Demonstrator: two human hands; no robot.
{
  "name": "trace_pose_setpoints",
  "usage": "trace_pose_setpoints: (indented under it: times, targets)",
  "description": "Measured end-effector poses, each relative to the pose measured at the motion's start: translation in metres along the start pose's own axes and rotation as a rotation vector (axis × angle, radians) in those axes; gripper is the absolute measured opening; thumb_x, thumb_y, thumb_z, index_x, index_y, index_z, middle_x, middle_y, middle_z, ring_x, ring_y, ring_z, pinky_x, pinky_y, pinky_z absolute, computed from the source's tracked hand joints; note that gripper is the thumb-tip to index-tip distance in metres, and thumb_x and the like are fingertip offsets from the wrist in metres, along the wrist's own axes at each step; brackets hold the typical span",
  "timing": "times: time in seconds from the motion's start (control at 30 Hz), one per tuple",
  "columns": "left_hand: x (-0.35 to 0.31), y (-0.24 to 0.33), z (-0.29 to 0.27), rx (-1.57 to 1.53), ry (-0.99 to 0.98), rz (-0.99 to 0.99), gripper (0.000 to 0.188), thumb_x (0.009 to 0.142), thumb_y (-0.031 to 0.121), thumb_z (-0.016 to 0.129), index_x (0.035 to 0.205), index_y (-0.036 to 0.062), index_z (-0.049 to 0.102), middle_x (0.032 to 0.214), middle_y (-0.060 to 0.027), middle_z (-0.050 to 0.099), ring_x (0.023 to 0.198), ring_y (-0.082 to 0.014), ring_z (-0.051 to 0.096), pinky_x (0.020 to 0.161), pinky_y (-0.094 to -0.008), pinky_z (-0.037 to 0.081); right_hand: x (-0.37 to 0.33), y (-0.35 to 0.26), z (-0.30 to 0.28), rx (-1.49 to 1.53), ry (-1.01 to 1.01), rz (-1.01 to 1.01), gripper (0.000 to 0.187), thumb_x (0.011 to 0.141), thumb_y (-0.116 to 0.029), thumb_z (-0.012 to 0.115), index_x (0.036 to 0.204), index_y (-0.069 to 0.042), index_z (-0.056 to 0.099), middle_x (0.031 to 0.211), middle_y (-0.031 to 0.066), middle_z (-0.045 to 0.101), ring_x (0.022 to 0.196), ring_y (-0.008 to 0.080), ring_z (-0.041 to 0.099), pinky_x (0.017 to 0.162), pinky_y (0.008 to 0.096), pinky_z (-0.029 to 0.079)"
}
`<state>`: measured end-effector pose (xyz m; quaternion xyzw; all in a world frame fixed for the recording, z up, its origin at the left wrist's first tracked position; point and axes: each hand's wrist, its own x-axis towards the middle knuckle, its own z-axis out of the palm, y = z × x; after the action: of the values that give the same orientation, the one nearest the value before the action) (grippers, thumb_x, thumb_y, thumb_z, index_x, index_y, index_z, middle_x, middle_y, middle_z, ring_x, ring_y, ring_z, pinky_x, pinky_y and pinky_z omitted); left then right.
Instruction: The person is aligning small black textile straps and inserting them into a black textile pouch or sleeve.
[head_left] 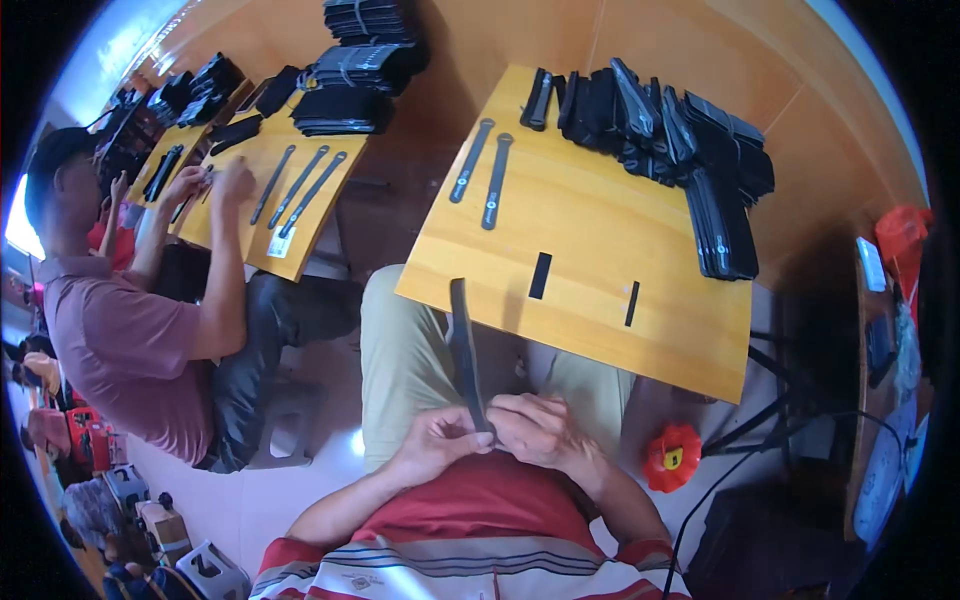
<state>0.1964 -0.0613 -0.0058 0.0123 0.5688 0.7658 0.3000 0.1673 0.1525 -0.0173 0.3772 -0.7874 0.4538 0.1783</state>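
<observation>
A long dark strap [463, 345] stands up from my lap, its free end reaching toward the table's front edge. Its lower end is pinched between the thumb and fingers of my left hand [442, 440]. Close against that end, my right hand [532, 428] is closed with its fingers curled; whatever lies between them is hidden. On the wooden table [590, 220] in front of me lie two dark straps with rounded ends, a left strap [472, 160] and a right strap [497, 182]. Nearer to me are a short black rectangular piece [540, 276] and a narrow black strip [632, 304].
Bundled black straps [722, 220] and folded black pieces [590, 108] crowd the table's back right. To the left, a person [130, 310] works at another table [262, 165] with straps and stacks. A red-orange object [673, 458] rests on the floor by the table legs; a black cable [740, 455] hangs at right.
</observation>
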Motion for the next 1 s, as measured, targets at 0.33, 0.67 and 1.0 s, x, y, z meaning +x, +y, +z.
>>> trace_pose_setpoints:
  times: [0.33, 0.67, 1.0]
  targets:
    - [-0.005, 0.0, -0.001, -0.063, -0.016, 0.035, 0.015, 0.097, 0.003, 0.067, 0.112, -0.0015, 0.069, 0.1, -0.0047, 0.072, 0.091, -0.0095, 0.065, 0.083, -0.025, 0.054, -0.026, -0.012, 0.007, 0.538, -0.043, 0.412, 0.036, 0.08, -0.003, 0.084, 0.112, 0.001, 0.068, 0.114, 0.0169, 0.069, 0.1, 0.0234, 0.072, 0.083, 0.034, 0.06]
    - [-0.007, 0.002, 0.0, -0.048, -0.047, 0.015, 0.007, 0.094, 0.003, 0.072, 0.1, 0.0021, 0.07, 0.093, -0.0009, 0.07, 0.085, -0.0065, 0.063, 0.078, -0.0232, 0.052, -0.036, -0.002, 0.009, 1.004, -0.123, 0.648, 0.026, 0.084, 0.002, 0.08, 0.104, 0.002, 0.064, 0.117, 0.013, 0.065, 0.104, 0.0194, 0.068, 0.09, 0.0322, 0.057]
    - [-0.003, -0.006, -0.005, 0.0, -0.038, -0.002, 0.013, 0.095, 0.003, 0.071, 0.108, 0.0013, 0.071, 0.099, -0.0036, 0.073, 0.089, -0.0074, 0.065, 0.081, -0.0237, 0.053, -0.023, -0.012, 0.0, 0.703, -0.167, 0.58, 0.022, 0.081, 0.004, 0.076, 0.099, 0.004, 0.065, 0.111, 0.0154, 0.068, 0.096, 0.0182, 0.071, 0.084, 0.0295, 0.058]
